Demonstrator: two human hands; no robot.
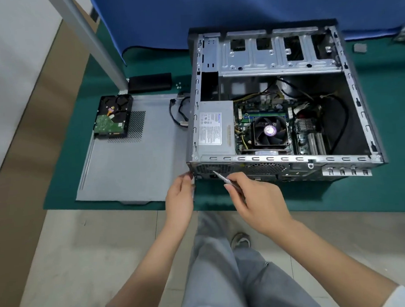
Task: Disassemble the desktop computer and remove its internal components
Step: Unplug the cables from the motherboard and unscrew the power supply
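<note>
At case rear: screwdriver (right grip)

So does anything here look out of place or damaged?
Nothing looks damaged. The hard drive lies circuit-side up on the removed side panel, and a loose cable trails beside the open case: normal for a teardown.
</note>
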